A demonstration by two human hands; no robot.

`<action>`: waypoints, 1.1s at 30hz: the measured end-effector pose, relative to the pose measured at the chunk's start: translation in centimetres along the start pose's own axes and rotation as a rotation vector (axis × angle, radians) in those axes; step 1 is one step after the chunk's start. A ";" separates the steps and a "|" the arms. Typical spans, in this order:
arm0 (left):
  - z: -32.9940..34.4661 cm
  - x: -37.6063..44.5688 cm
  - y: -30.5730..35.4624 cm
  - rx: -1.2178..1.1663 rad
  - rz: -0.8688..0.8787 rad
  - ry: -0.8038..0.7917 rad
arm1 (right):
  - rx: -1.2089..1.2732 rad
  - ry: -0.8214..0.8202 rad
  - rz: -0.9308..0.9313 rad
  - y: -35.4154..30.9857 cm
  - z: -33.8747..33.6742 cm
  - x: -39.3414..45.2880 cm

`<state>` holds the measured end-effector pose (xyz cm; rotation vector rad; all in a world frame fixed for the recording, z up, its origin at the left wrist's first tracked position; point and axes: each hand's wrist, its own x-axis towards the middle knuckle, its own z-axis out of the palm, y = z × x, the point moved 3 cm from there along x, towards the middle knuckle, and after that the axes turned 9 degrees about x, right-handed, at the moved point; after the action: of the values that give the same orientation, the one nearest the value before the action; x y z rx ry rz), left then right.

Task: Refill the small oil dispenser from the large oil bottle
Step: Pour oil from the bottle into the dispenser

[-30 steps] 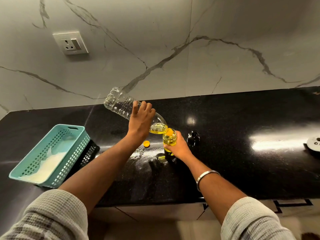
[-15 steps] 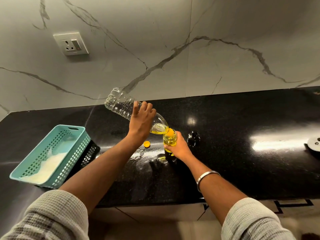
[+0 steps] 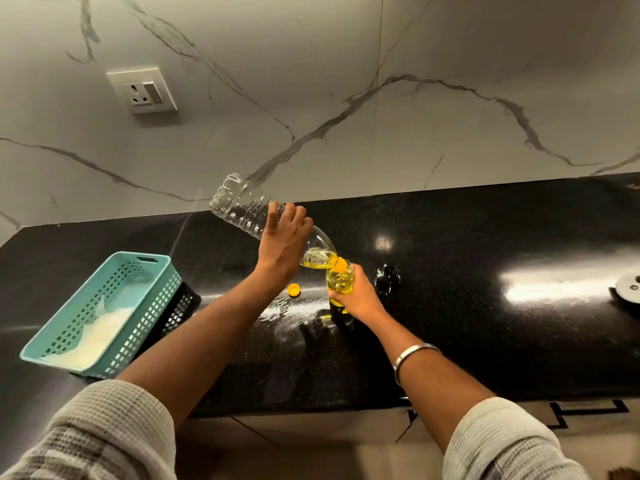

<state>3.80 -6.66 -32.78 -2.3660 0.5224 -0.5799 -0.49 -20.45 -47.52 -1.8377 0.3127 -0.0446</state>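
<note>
My left hand (image 3: 282, 242) grips the large clear oil bottle (image 3: 242, 207), tipped neck-down to the right. A little yellow oil pools at its shoulder above the orange neck (image 3: 341, 265). The neck sits at the mouth of the small glass dispenser (image 3: 340, 282), which stands on the black counter (image 3: 485, 341) and holds yellow oil. My right hand (image 3: 360, 299) is wrapped around the dispenser's lower part. The bottle's yellow cap (image 3: 294, 289) lies on the counter just left of the dispenser. A dark dispenser top (image 3: 388, 278) rests to its right.
A teal plastic basket (image 3: 100, 313) with white contents sits at the left of the counter. A round grey disc (image 3: 628, 287) is at the right edge. A wall socket (image 3: 142, 90) is on the marble backsplash. The counter's front edge runs below my forearms.
The bottle's base has tipped slightly higher and the oil pooled at its shoulder has shrunk a little. Both hands stay in place.
</note>
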 end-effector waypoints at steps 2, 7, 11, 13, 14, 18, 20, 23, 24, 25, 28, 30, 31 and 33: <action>0.0 0.0 0.0 0.016 0.007 0.000 | 0.001 -0.002 -0.004 0.0 0.0 0.0; -0.2 0.2 0.0 0.038 0.021 -0.006 | -0.007 0.000 -0.006 0.0 0.0 0.0; -0.5 0.3 0.0 0.055 0.027 0.003 | -0.006 -0.004 -0.002 0.0 0.0 0.0; -0.6 0.4 -0.1 0.062 0.031 0.000 | -0.003 -0.007 0.003 0.0 0.0 0.0; -0.7 0.4 -0.2 0.064 0.032 -0.002 | -0.004 -0.007 0.006 0.1 0.0 0.0; -0.7 0.4 -0.3 0.057 0.035 -0.005 | -0.004 -0.001 0.001 0.0 0.0 0.0; -0.7 0.4 -0.3 0.047 0.036 -0.006 | -0.005 -0.006 0.006 -0.1 -0.1 -0.1; -0.7 0.4 -0.3 0.048 0.030 -0.022 | -0.008 -0.007 0.004 -0.2 -0.1 -0.1; -0.7 0.3 -0.3 0.049 0.030 -0.028 | -0.009 -0.007 0.003 -0.2 -0.1 -0.1; -0.7 0.3 -0.3 0.050 0.030 -0.026 | -0.010 -0.008 0.003 -0.2 -0.1 -0.1; -0.6 0.2 -0.3 0.028 0.036 -0.021 | -0.016 -0.007 -0.001 -0.2 -0.1 -0.1; -0.7 0.2 -0.3 0.013 0.036 -0.026 | -0.020 -0.001 -0.011 -0.2 -0.1 -0.1; -0.7 0.2 -0.3 0.010 0.036 -0.028 | -0.021 0.000 -0.012 -0.2 -0.1 -0.2; -0.7 0.2 -0.2 0.004 0.037 -0.035 | -0.019 0.001 -0.007 -0.1 -0.1 -0.1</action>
<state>3.67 -6.94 -32.08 -2.3538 0.5475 -0.5210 -0.61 -20.44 -47.37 -1.8575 0.3083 -0.0478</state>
